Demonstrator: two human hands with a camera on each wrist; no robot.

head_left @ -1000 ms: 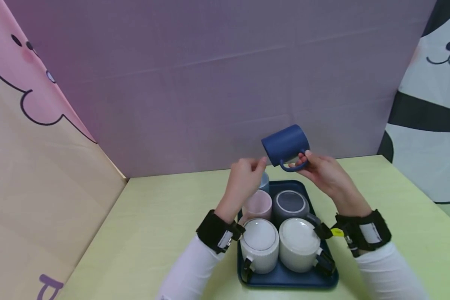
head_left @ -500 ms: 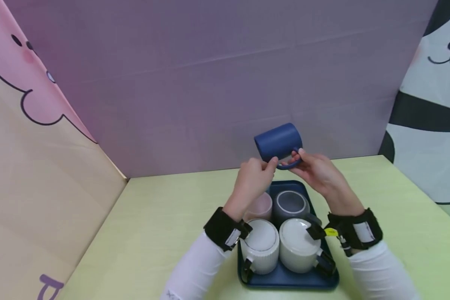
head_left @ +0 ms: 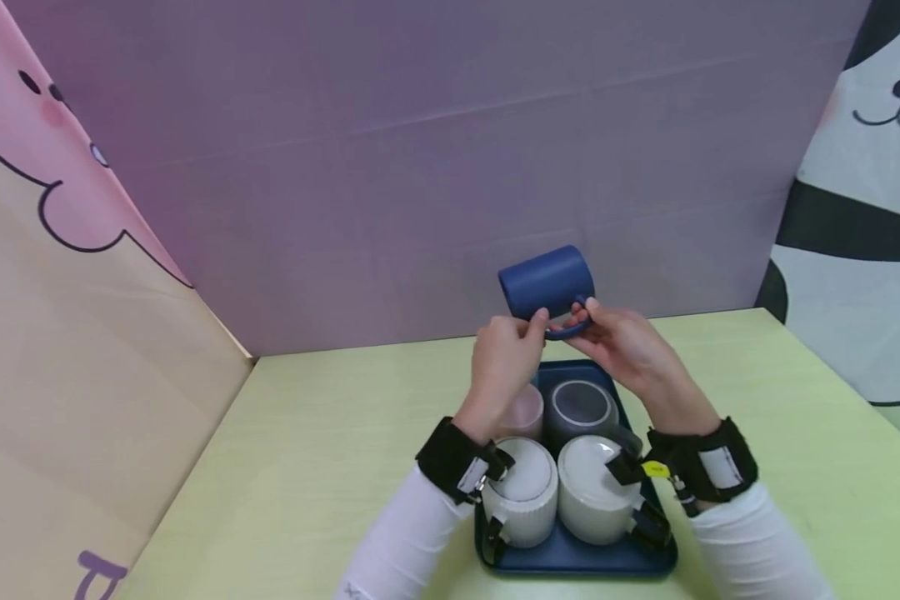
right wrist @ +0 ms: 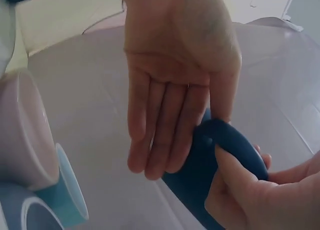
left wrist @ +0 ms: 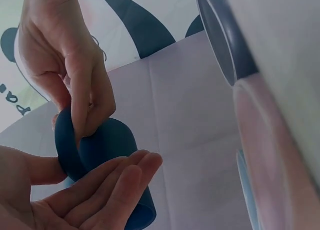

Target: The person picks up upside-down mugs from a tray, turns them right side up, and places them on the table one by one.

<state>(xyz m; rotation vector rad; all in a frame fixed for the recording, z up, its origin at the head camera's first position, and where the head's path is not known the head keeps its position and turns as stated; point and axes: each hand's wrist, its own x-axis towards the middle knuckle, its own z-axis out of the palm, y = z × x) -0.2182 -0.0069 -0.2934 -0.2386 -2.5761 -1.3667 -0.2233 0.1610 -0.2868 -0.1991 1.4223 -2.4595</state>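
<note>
A dark blue mug [head_left: 546, 282] is held up on its side above the back of the tray, handle downward, its mouth tilted to the left. My right hand [head_left: 630, 358] pinches the mug's handle [left wrist: 67, 145] between thumb and fingers. From the other side, my left hand [head_left: 502, 367] has its thumb on the same handle. In the right wrist view, the left hand's fingers [right wrist: 172, 125] lie nearly straight along the mug's body. Both hands are on the mug together.
Below stands a dark blue tray [head_left: 570, 563] with upturned mugs: a white mug [head_left: 521, 500] front left, another white mug [head_left: 596, 500] front right, a grey mug [head_left: 581, 408] and a pink mug [head_left: 523, 410] behind. A light blue cup [right wrist: 65, 195] is mostly hidden from the head view.
The right hand has carried the blue mug a little to the left. My left hand has moved right, from beside the mug's mouth onto its handle.
</note>
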